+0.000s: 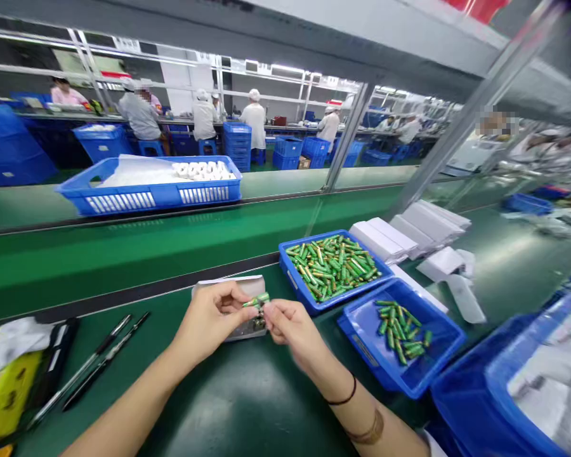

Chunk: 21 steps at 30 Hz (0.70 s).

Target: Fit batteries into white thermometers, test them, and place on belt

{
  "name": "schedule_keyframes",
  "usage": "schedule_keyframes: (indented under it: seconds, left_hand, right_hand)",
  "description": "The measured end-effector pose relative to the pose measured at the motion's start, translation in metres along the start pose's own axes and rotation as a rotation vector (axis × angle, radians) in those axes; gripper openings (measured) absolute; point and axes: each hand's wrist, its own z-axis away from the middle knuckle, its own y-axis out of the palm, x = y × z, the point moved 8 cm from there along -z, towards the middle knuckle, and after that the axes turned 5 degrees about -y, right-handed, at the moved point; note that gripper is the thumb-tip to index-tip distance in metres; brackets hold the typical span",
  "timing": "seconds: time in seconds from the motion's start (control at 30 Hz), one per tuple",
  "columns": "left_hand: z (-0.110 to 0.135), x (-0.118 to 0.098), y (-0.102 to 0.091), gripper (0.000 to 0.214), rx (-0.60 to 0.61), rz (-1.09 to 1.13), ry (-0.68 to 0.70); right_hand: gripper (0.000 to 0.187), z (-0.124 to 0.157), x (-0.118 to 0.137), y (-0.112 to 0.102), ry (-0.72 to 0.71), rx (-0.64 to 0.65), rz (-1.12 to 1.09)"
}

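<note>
My left hand is closed, pinching a couple of green batteries between thumb and fingers. Against their right side, the fingertips of my right hand are pressed together; what they grip is too small and hidden to name. Both hands hover over a small open white box, whose inside is mostly covered by my fingers. Just right of the hands, a blue tray is heaped with green and gold batteries. Nearer to me, a second blue tray holds a smaller pile of them.
White boxes are stacked behind the trays. Pens and a yellow packet lie at left. A blue bin with white pieces stands at right. Across the green belt sits a blue basket; people work beyond.
</note>
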Motion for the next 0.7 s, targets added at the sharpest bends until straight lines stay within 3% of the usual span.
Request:
schedule_keyframes:
  seconds: [0.23,0.3,0.43,0.5,0.57,0.7]
  left_hand:
    - [0.007,-0.015,0.004,0.011,0.02,-0.141,0.101]
    - [0.011,-0.016,0.007,0.008,-0.002,-0.199,0.156]
    - [0.025,-0.028,0.008,0.004,-0.152,-0.329,0.465]
    - [0.03,-0.032,0.013,0.01,-0.139,-0.383,0.586]
    - [0.027,-0.029,0.016,0.015,-0.05,-0.379,0.548]
    - [0.01,-0.015,0.013,0.01,0.153,-0.177,0.199]
  right_hand:
    - [0.035,0.02,0.05,-0.033,-0.353,-0.367,0.514]
    - [0.033,0.016,0.043,-0.039,-0.302,-0.383,0.38]
    - [0.036,0.001,0.008,-0.012,-0.014,-0.112,-0.246]
    - [0.042,-0.001,0.001,-0.003,0.058,-0.072,-0.413]
    - [0.043,-0.001,-0.001,-0.002,0.09,-0.07,-0.489]
    - [0.043,0.002,-0.002,0.003,0.19,0.033,-0.589]
